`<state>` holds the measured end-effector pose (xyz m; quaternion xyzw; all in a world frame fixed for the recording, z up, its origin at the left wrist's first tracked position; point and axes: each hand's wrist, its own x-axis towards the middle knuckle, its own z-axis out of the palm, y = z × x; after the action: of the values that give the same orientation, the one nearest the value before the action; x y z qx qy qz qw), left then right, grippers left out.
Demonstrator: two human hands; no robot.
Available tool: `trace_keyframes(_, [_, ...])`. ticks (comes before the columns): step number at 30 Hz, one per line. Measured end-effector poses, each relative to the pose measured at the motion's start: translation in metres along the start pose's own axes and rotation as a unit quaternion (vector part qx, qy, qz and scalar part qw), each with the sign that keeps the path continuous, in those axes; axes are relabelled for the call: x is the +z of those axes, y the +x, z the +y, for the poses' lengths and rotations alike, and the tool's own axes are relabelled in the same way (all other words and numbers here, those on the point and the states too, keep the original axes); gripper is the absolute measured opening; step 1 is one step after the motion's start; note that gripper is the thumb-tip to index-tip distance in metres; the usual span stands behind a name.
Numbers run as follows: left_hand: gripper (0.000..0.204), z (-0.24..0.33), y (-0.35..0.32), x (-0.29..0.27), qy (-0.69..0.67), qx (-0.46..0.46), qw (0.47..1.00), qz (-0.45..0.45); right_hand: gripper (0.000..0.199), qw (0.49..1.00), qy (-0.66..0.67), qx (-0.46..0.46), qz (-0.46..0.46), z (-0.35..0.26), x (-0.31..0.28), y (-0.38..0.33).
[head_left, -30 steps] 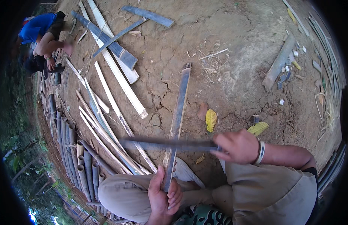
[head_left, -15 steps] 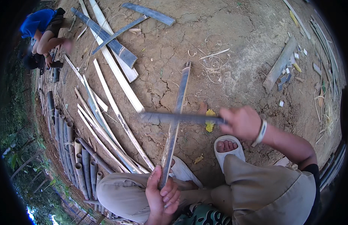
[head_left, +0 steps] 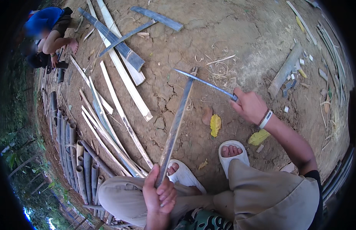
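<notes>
My left hand (head_left: pixel 159 191) is closed round the near end of a long split bamboo strip (head_left: pixel 177 119), which slants up and away from me. My right hand (head_left: pixel 251 106), with a pale band on its wrist, grips the dark handle of a long knife (head_left: pixel 208 84). The blade points left and lies across the strip close to its far end, by the bamboo node. Whether the edge touches the bamboo I cannot tell.
Pale split strips (head_left: pixel 120 115) and wider slats (head_left: pixel 120 46) lie to the left, beside a stack of bamboo poles (head_left: pixel 72 142). Another person (head_left: pixel 47 27) crouches at the far left. Yellow leaves (head_left: pixel 215 125), shavings (head_left: pixel 220 71) and a bamboo half (head_left: pixel 285 69) lie on the ground.
The knife has moved up and away along the strip, from its middle to near its far end. My right hand rose with it. My left hand keeps its hold, slightly lower.
</notes>
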<state>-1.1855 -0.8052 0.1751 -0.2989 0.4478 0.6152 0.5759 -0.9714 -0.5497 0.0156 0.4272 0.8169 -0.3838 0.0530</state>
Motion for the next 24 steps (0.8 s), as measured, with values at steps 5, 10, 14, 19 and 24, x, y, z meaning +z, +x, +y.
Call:
trace_keyframes(5, [0.028, -0.044, -0.012, 0.039, 0.315, 0.038, 0.947, 0.043, 0.031, 0.942, 0.333, -0.003, 0.047, -0.038, 0.018, -0.039])
trace_keyframes(10, [0.025, -0.076, -0.020, 0.012, 0.350, 0.021, 0.931, -0.097, 0.032, 0.753, 0.655, 0.068, 0.005, -0.091, 0.012, -0.060])
trace_keyframes(14, [0.020, -0.093, -0.020, 0.000, 0.410, -0.009, 0.903, -0.130, 0.034, 0.713, 0.698, 0.055, -0.013, -0.101, 0.001, -0.068])
trace_keyframes(19, [0.019, -0.095, -0.022, -0.010, 0.525, 0.043, 0.834, -0.163, 0.033, 0.711, 0.693, -0.014, -0.121, -0.112, -0.002, -0.069])
trace_keyframes(24, [0.041, -0.016, -0.055, 0.027, 0.557, 0.252, 0.780, -0.132, 0.027, 0.665, 0.698, -0.073, -0.255, -0.120, -0.004, -0.059])
